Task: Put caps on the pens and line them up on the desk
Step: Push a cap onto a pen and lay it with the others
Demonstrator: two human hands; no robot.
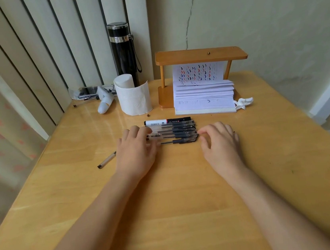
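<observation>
On the glossy wooden desk [168,197], well in from its far edge, six slim pens [173,133] lie side by side — one white-barrelled marker, five clear ones with black caps. The left hand [135,155] lies flat, fingers spread over their ends; the right hand [220,143] curls loosely, fingertips touching the caps, gripping nothing. A seventh clear pen [107,160] lies apart toward the left edge.
</observation>
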